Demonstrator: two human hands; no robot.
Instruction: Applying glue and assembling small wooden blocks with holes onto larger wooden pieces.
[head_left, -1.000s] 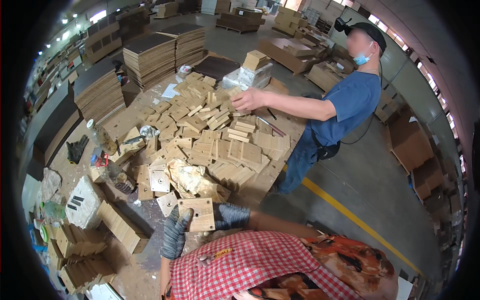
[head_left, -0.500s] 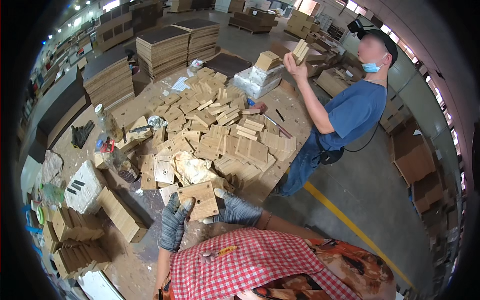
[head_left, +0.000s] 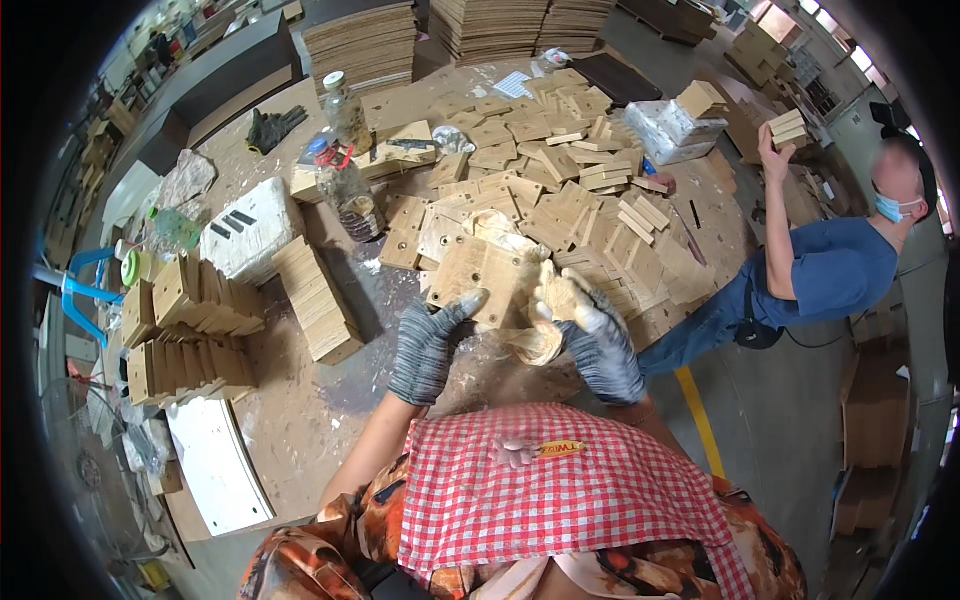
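Observation:
My left hand (head_left: 428, 345), in a grey knitted glove, grips a squarish wooden block (head_left: 468, 277) with several drilled holes, thumb on its face. Gloved likewise, my right hand (head_left: 598, 340) is closed on a cream cloth (head_left: 537, 347) at the block's right edge. Part of the cloth hangs below the fingers, and more of it shows behind the block. Just beyond lies a big loose heap of similar wooden blocks (head_left: 545, 165).
Left stand stacked blocks (head_left: 190, 370), a long row of blocks (head_left: 316, 300), a white foam slab (head_left: 250, 235) and jars (head_left: 345, 115). A white panel (head_left: 217, 465) lies at the near left. A person in a blue shirt (head_left: 835, 270) stands right, holding blocks (head_left: 787, 129).
My right hand has left the block's edge and taken hold of the cloth, bringing it against the block. My left hand still holds the block. The view has swung left.

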